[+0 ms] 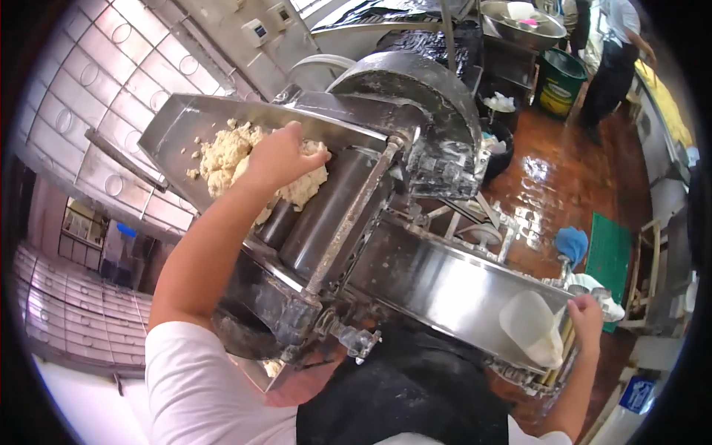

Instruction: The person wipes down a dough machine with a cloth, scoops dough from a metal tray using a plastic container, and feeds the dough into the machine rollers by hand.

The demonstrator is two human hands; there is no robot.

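Note:
Lumpy pale dough (228,157) is heaped in the metal hopper (167,122) of a roller machine. My left hand (283,157) lies over this dough with its fingers curled into it beside the steel rollers (326,215); the fingertips are partly hidden. My right hand (587,319) is closed at the far right corner of the long steel chute (437,282), apparently gripping its end frame. A whitish translucent plastic scoop (528,326) lies on the chute just left of that hand.
A large dusty guard (411,81) rises behind the rollers. On the wet red floor stand a green bucket (558,85) and a dark bin (498,152). Another person (612,55) stands at the upper right. A green mat (608,252) lies beyond my right hand.

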